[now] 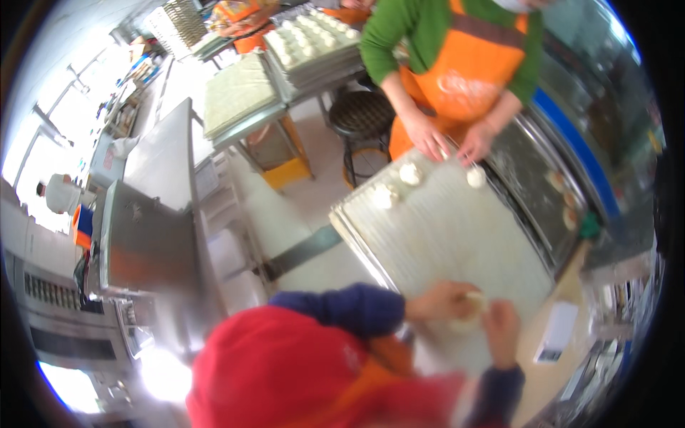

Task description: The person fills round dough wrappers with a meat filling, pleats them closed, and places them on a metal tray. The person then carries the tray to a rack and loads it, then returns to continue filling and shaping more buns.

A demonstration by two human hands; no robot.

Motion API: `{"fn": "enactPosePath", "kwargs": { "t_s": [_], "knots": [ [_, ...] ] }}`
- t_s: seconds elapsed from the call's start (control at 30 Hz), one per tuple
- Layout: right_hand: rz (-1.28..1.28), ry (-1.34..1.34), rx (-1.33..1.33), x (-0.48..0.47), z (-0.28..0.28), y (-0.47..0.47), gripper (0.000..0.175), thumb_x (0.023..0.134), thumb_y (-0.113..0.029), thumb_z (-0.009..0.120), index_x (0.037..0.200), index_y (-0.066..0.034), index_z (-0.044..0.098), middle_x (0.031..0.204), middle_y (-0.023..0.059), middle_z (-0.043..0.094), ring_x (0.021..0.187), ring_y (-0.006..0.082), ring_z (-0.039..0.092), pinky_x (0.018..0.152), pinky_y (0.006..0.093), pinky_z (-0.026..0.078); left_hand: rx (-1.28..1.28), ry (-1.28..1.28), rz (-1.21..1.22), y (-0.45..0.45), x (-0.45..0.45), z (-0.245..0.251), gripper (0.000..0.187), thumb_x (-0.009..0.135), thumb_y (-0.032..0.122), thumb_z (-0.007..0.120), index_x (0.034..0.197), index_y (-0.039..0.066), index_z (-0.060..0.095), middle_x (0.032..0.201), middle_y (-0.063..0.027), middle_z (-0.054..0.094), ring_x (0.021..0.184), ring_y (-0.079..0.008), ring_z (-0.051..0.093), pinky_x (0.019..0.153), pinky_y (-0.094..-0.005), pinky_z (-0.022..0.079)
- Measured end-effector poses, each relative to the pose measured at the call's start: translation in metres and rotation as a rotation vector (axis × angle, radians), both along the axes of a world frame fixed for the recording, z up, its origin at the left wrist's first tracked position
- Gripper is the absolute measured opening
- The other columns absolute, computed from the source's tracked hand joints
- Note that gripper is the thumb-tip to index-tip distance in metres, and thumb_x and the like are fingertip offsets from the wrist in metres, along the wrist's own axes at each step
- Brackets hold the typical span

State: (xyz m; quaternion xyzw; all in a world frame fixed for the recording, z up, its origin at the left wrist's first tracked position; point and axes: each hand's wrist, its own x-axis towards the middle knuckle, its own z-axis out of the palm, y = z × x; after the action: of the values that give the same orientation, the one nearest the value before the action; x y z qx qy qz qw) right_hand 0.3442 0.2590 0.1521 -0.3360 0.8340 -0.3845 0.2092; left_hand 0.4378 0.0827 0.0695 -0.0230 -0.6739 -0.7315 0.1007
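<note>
Neither of my hands is in view. Before me lies a flat tray lined with a pale cloth (465, 241). Three white dough buns rest near its far side: one bun (385, 197) at the left, a second bun (410, 174) beside it, and a third bun (476, 177) to the right. A co-worker in green sleeves and an orange apron (476, 69) pinches a small pale piece there. Close below me, a co-worker in a red cap (283, 364) holds a piece of dough (473, 302) between both hands, blurred.
A dark metal tray (530, 176) with several brownish pieces adjoins the cloth. A white rectangular object (556, 331) lies on a wooden surface. Behind stand a stool (361, 115), a cloth-topped stack (241, 93), a tray of buns (310, 40) and a steel cabinet (150, 246).
</note>
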Motion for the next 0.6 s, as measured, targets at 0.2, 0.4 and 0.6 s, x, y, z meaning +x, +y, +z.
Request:
{"fn": "enactPosePath", "kwargs": {
  "t_s": [0.2,0.4,0.6],
  "knots": [
    [-0.023,-0.047,-0.083,0.002,-0.004,-0.003,0.011,0.082,-0.007,0.063,0.091,-0.0004,0.063,0.076,0.0111,0.065,0.071,0.0191,0.063,0.066,0.0312,0.050,-0.248,-0.027,0.073,-0.017,0.007,0.022,0.033,0.084,0.019,0.063,0.113,0.002,0.061,0.085,-0.0164,0.069,0.073,-0.0192,0.066,0.068,-0.0340,0.053],
    [0.028,0.101,0.023,0.005,-0.016,-0.013,0.025,0.075,0.005,0.064,0.098,-0.0045,0.058,0.077,0.0024,0.057,0.068,0.0112,0.053,0.062,0.0261,0.047,-0.124,-0.074,0.005,-0.029,0.019,0.049,0.028,0.084,0.014,0.060,0.107,0.000,0.062,0.075,-0.0152,0.066,0.064,-0.0203,0.063,0.062,-0.0348,0.052],
    [-0.040,0.052,-0.116,0.011,0.001,-0.033,0.004,0.087,-0.001,0.060,0.091,0.0005,0.059,0.077,0.0035,0.062,0.071,0.0091,0.058,0.065,0.0229,0.049,0.381,-0.381,-0.193,-0.057,0.015,0.064,0.048,0.090,0.019,0.062,0.128,-0.002,0.044,0.104,-0.0106,0.061,0.093,-0.0177,0.062,0.080,-0.0294,0.052]
  ]
}}
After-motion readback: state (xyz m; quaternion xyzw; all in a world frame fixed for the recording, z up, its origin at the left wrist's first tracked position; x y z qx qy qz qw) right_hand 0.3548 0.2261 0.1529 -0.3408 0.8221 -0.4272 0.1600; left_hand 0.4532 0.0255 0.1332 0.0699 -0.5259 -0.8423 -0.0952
